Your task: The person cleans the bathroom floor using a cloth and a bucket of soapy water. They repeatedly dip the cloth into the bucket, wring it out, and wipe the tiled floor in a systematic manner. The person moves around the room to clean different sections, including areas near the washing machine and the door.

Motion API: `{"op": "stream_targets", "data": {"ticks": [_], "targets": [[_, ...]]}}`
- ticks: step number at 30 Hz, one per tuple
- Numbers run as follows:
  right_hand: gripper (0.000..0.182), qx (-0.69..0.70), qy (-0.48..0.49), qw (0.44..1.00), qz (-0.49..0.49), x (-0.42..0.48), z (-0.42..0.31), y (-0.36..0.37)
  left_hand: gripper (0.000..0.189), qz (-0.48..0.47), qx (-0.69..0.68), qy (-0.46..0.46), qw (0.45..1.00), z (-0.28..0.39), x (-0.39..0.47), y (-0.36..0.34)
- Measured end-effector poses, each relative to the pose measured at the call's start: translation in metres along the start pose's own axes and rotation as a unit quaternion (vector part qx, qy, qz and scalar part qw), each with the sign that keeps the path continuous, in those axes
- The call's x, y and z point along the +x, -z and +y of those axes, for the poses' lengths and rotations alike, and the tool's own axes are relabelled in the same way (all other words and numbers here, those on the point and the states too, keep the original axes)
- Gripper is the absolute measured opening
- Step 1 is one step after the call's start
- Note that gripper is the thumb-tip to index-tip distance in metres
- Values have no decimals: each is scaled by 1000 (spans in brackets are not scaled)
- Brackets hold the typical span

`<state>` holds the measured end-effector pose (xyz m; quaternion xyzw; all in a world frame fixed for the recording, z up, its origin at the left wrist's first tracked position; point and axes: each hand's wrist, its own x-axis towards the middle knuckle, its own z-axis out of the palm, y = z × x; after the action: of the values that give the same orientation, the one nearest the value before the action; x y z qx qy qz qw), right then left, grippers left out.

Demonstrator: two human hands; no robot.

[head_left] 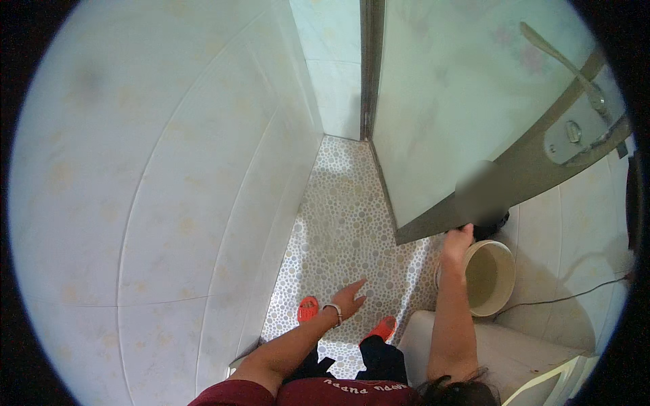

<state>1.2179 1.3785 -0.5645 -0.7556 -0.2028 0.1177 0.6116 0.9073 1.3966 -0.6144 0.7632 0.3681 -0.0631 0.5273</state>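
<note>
My left hand [350, 300], with a pale band on the wrist, hangs over the pebble-patterned floor [350, 203]. Its fingers are apart and hold nothing. Farther right, my right hand [458, 244] reaches down between the lower edge of a pale door [447, 101] and a cream-coloured bucket [510, 284]. The fingers look bent beside the bucket's rim, but their tips are hidden, so what they touch cannot be told. The bucket stands upright, and its inside looks dull and yellowish. A black item [491, 229] shows partly behind the door's edge, next to a blurred patch.
The door carries a metal lever handle [563, 61] and lock plate [576, 134]. A pale tiled wall [167, 203] rises on the left. A whitish box-like fixture [508, 345] stands at lower right, near a thin cable [558, 298]. Orange sandals [307, 309] are on my feet.
</note>
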Motion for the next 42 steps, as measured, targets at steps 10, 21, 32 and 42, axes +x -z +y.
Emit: {"op": "stream_targets", "data": {"ticks": [10,21,32,42], "targets": [[27,103,-22,992,74,103,56,77,53,3,-1,94,996,5,5,9],[53,-23,-135,986,97,-7,71,18,51,26,-122,51,991,-84,74,48],[69,-98,-253,882,-385,-62,114,-227,63,-15,-350,120,929,-134,156,142],[70,-456,79,713,-526,-1,268,-285,56,83,-206,194,956,-243,257,101]]}}
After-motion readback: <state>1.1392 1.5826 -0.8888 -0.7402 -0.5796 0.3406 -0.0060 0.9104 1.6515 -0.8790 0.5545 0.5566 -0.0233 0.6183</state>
